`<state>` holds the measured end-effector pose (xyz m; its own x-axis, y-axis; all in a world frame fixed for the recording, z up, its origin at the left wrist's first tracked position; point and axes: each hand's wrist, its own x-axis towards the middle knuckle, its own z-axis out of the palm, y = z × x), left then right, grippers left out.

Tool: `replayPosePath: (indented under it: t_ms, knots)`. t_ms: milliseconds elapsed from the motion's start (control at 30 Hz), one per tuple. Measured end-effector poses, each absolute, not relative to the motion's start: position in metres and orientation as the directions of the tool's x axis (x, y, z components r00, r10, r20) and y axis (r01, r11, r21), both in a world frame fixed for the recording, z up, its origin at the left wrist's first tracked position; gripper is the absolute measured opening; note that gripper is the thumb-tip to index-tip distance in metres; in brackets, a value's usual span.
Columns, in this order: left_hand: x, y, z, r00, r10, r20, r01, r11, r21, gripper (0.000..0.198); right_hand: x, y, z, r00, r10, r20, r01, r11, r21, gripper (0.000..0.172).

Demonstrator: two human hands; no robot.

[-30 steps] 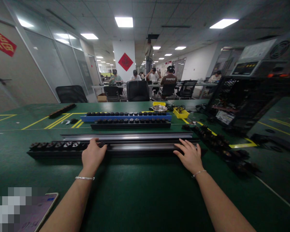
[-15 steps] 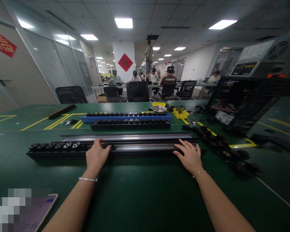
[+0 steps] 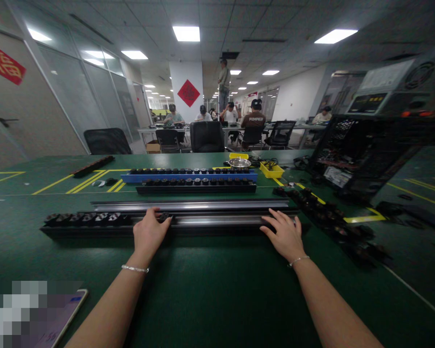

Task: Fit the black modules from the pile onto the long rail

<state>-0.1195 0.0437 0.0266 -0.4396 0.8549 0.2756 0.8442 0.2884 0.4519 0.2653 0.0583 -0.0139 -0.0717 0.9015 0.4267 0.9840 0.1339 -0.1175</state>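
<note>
In front of me lies a long black rail [image 3: 217, 222] with a shiny metal channel. Several small black blocks with metallic tops [image 3: 87, 218] sit in a row on its left part. My left hand [image 3: 150, 234] is closed, thumb and fingers around another small black block [image 3: 166, 217] on the channel; the hand hides part of it. Towards the rail's right end rests my right hand [image 3: 284, 236], open, its fingers spread over the rail and holding nothing. Just behind, a second rail [image 3: 188, 206] runs parallel, its metal channel showing.
Farther back are a blue rail [image 3: 188, 179] and a black rail [image 3: 195, 189] filled with blocks. Loose dark parts [image 3: 326, 212] lie at the right, near an open computer case [image 3: 344, 159]. Also here: a yellow tray [image 3: 271, 170], a metal dish [image 3: 239, 163] and a phone [image 3: 63, 321].
My left hand has shifted slightly right along the rail together with the small black block. My right hand stays where it was.
</note>
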Motion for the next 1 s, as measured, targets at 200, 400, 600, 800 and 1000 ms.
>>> replayPosePath:
  t_ms: [200,400,600,800,1000]
  knots:
    - [-0.118,0.044,0.026,-0.438,0.858,0.268,0.844,0.290,0.451,0.048,0.265,0.058,-0.014,-0.066,0.903,0.425,0.983,0.131,-0.126,0.046]
    - [-0.119,0.044,0.025,-0.409,0.863,0.296,0.859,0.254,0.445,0.047,0.265,0.058,-0.014,-0.069,0.904,0.421,0.984,0.131,-0.120,0.047]
    - [-0.116,0.044,0.025,-0.420,0.865,0.276,0.844,0.261,0.469,0.046,0.265,0.058,-0.014,-0.071,0.904,0.421,0.983,0.136,-0.126,0.048]
    - [-0.112,0.044,0.025,-0.409,0.871,0.272,0.841,0.244,0.482,0.044,0.265,0.057,-0.014,-0.066,0.904,0.422,0.982,0.135,-0.134,0.049]
    - [-0.106,0.043,0.025,-0.379,0.886,0.267,0.839,0.207,0.503,0.043,0.265,0.058,-0.015,-0.071,0.900,0.430,0.984,0.134,-0.118,0.049]
